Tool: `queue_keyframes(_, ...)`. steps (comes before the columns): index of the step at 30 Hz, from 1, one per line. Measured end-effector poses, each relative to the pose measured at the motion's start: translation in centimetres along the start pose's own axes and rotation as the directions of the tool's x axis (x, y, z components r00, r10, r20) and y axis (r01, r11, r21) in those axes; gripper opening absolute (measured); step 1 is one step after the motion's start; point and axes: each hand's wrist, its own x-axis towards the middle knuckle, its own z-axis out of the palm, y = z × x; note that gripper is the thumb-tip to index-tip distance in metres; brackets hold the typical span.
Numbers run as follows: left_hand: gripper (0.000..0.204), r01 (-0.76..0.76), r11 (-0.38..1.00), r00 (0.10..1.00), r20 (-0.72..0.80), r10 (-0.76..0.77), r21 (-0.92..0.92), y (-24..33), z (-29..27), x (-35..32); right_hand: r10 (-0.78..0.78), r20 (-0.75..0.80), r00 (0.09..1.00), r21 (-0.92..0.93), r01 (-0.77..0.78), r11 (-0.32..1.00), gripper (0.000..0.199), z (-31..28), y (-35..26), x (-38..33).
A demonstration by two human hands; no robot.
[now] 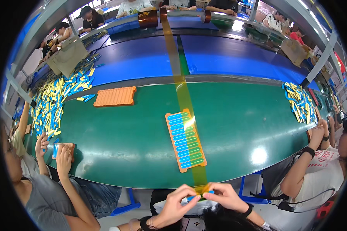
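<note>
A long strip of clear amber tape (184,96) runs from a roll at the far edge, over an orange grooved tray, down to my hands. My left hand (178,203) and my right hand (226,198) pinch its near end at the front edge of the table. Some blue shows between and beside my fingers, but I cannot make out what it is. In the orange grooved tray (184,169), several slim blue pieces (179,135) lie side by side. The tape covers their right part, which looks green through it.
An empty orange tray (115,96) lies at the left back. Heaps of blue and yellow pieces, one on the left (52,106) and one on the right (300,103), flank the green table (119,142). Co-workers sit on both sides. A metal bar (181,14) carries the rolls.
</note>
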Motion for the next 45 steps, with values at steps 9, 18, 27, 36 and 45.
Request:
queue_keyframes(9,0.046,0.071,0.500,0.892,-0.279,0.355,0.863,-0.7,-1.3,4.4,-0.057,-0.154,0.986,-0.163,0.032,0.986,0.007,-0.2,2.3,-0.3)
queue_keyframes(18,0.064,0.049,0.576,0.955,-0.208,0.213,0.816,-1.4,0.0,2.5,0.144,-0.425,0.894,0.087,-0.117,0.989,0.018,1.6,1.3,0.0)
queue_keyframes(27,0.071,-0.006,0.531,0.967,-0.130,0.218,0.847,-2.3,0.4,0.1,0.214,-0.496,0.841,0.140,-0.165,0.976,0.021,2.2,1.3,0.4)
queue_keyframes(36,0.064,-0.045,0.430,0.953,-0.091,0.290,0.902,-2.3,-0.4,1.0,0.196,-0.516,0.834,0.121,-0.155,0.980,0.027,1.8,2.4,0.8)
queue_keyframes(45,0.029,-0.544,0.092,0.746,0.431,0.508,0.834,-1.9,-4.1,2.4,0.227,-0.521,0.823,0.051,-0.235,0.971,0.028,1.6,2.3,1.0)
